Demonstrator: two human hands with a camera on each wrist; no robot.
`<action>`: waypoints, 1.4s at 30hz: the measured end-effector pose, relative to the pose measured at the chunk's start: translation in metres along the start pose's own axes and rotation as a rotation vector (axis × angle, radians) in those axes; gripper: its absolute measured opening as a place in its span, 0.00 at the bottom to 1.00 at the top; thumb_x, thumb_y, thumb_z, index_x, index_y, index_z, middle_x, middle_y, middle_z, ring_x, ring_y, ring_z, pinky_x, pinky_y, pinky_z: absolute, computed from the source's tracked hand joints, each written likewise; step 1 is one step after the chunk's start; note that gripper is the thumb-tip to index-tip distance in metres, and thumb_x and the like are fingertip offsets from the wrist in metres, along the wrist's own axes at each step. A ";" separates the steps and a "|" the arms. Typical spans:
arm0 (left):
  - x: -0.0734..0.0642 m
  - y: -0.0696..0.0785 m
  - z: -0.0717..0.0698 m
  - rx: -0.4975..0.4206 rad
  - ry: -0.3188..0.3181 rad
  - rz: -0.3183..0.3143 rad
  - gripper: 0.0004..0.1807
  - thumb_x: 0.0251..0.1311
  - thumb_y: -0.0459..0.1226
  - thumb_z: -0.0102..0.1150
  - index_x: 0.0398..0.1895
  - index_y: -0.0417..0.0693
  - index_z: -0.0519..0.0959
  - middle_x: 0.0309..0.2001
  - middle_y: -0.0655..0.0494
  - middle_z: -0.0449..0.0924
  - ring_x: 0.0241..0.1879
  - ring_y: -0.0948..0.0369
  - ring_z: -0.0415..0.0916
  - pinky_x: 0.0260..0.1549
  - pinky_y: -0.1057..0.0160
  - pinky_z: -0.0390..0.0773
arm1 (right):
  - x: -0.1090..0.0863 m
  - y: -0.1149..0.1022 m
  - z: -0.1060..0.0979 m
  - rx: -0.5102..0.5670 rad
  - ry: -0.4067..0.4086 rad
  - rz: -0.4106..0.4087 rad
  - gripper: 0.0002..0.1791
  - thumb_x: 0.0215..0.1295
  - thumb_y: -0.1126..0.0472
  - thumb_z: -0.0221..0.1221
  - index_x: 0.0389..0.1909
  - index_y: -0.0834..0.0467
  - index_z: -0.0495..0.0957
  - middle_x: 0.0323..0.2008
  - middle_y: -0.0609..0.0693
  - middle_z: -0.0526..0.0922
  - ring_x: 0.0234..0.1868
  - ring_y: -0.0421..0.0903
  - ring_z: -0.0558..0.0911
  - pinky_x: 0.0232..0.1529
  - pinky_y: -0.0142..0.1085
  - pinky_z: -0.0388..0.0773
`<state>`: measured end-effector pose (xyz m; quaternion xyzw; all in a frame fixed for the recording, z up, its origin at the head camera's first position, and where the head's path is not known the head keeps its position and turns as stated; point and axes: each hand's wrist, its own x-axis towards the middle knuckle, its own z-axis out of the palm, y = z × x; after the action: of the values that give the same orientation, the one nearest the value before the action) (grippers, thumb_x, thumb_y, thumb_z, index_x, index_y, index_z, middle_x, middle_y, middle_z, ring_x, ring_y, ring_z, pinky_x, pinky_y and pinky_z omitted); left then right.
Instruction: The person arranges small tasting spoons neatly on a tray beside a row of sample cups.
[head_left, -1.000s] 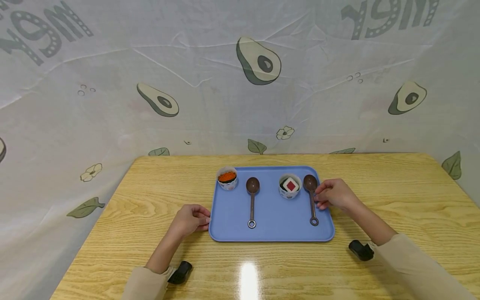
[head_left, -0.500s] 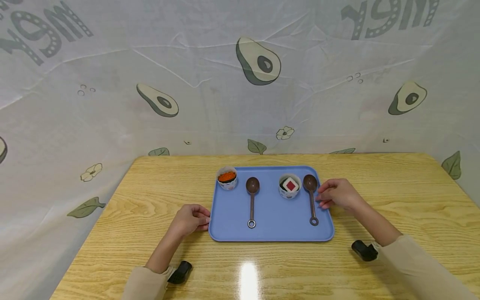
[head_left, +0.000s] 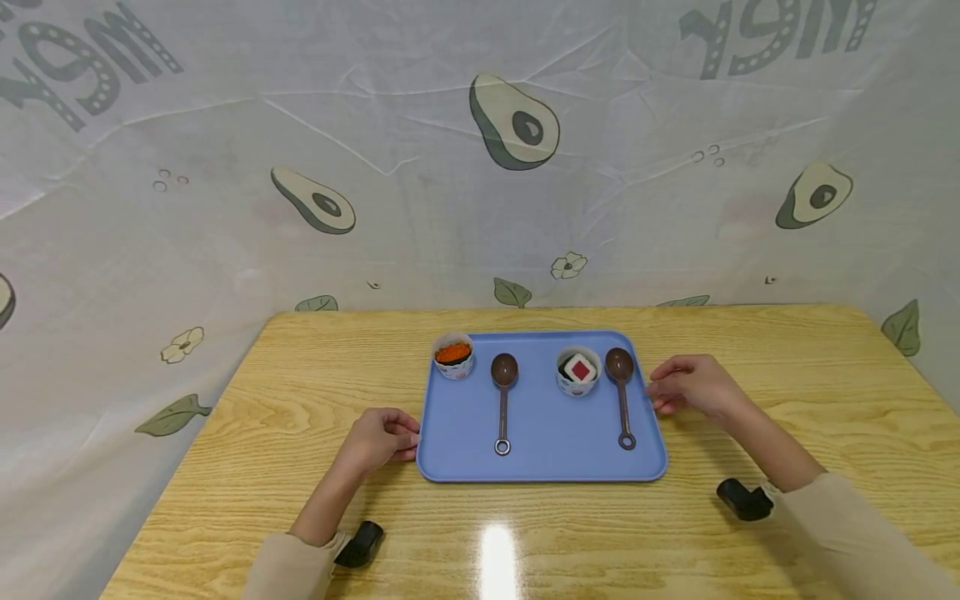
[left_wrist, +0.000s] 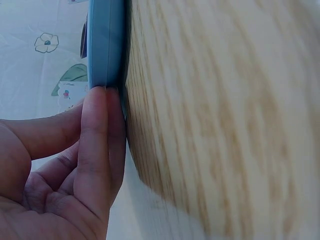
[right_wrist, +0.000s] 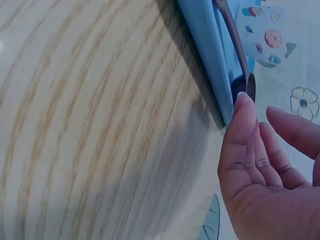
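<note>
A blue tray [head_left: 562, 446] lies on the table. My left hand [head_left: 386, 437] is at its left edge, the fingertips against the rim [left_wrist: 106, 45] and the thumb laid over it. On the right, my right hand [head_left: 690, 385] hovers beside the tray's right edge, its thumb apart from the fingers [right_wrist: 240, 120] and nothing between them. Nearest to it on the tray is a brown spoon [head_left: 622, 392]. Another brown spoon [head_left: 504, 396] lies left of the middle. One paper cup [head_left: 454, 368] holds orange-topped sushi; a second paper cup [head_left: 576, 386] holds a white piece with a red centre.
The wooden table [head_left: 337, 350] extends around the tray on all sides. Behind it hangs a pale cloth [head_left: 420, 208] printed with avocados and flowers. Black wrist devices [head_left: 742, 500] sit below both hands.
My right hand has moved right, from over the right spoon's handle to just outside the tray's edge. The left hand, tray, spoons and cups hold their places.
</note>
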<state>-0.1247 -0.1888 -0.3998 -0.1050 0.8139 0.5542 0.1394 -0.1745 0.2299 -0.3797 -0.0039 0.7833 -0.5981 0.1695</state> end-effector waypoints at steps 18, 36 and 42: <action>-0.001 0.002 -0.001 -0.001 -0.009 0.006 0.05 0.54 0.19 0.54 0.35 0.26 0.74 0.25 0.46 0.72 0.22 0.60 0.76 0.27 0.63 0.82 | -0.012 0.007 -0.033 0.055 0.022 -0.049 0.12 0.62 0.67 0.55 0.40 0.74 0.71 0.29 0.52 0.82 0.28 0.46 0.82 0.34 0.39 0.82; -0.002 0.002 -0.001 0.007 0.000 -0.005 0.05 0.54 0.19 0.54 0.35 0.27 0.75 0.25 0.46 0.73 0.22 0.60 0.75 0.26 0.63 0.82 | -0.022 0.016 -0.053 -0.009 0.066 -0.034 0.14 0.66 0.67 0.51 0.44 0.75 0.69 0.33 0.50 0.82 0.33 0.45 0.82 0.37 0.39 0.81; -0.003 0.003 0.000 0.005 -0.006 0.000 0.05 0.54 0.20 0.54 0.35 0.27 0.75 0.24 0.46 0.72 0.21 0.61 0.75 0.26 0.63 0.82 | -0.026 0.020 -0.057 -0.039 0.091 -0.054 0.15 0.65 0.65 0.52 0.45 0.75 0.69 0.33 0.46 0.82 0.34 0.43 0.82 0.39 0.39 0.81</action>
<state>-0.1231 -0.1881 -0.3967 -0.1031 0.8149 0.5524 0.1421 -0.1614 0.2946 -0.3785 -0.0013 0.8013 -0.5866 0.1172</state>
